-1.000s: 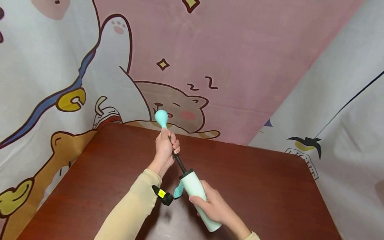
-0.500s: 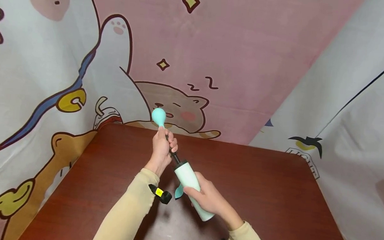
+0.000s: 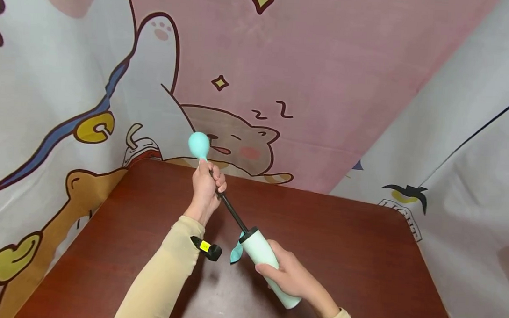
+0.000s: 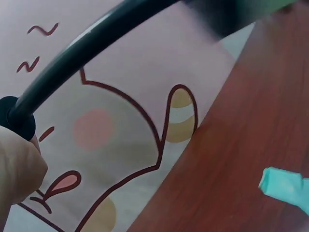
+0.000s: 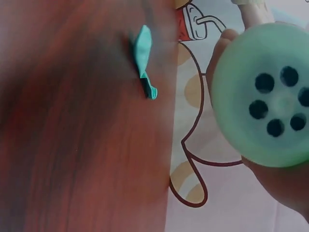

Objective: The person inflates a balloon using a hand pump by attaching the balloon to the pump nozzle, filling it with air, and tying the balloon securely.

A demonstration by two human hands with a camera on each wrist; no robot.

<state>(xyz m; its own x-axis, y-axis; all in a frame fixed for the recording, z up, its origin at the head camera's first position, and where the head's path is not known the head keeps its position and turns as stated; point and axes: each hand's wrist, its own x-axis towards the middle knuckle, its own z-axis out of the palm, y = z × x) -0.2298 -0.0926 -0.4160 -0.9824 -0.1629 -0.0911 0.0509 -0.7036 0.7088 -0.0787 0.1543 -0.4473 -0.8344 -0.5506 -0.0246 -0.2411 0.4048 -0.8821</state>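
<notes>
A hand balloon pump slants across the head view, its mint-green barrel point(image 3: 271, 267) toward the lower right. My right hand point(image 3: 290, 275) wraps around that barrel, thumb on top. A long stretch of black rod point(image 3: 234, 214) shows between the barrel's black collar and my left hand point(image 3: 204, 187). With the left fingers I grip the pump's far end and pinch the neck of a small, round, partly inflated teal balloon point(image 3: 199, 145) there. The right wrist view looks onto the barrel's end point(image 5: 236, 125) with several dark holes. A limp teal balloon point(image 3: 236, 253) lies on the table, also in both wrist views.
The reddish-brown wooden table point(image 3: 340, 246) spreads under both hands. A cartoon-printed cloth point(image 3: 324, 100) hangs close behind its back edge and along both sides. A black strap device with a yellow label point(image 3: 205, 247) sits on my left wrist.
My hands first drew together, shortening the visible rod, and now stand farther apart with more rod out. The balloon at the left hand has moved up and left and looks slightly larger.
</notes>
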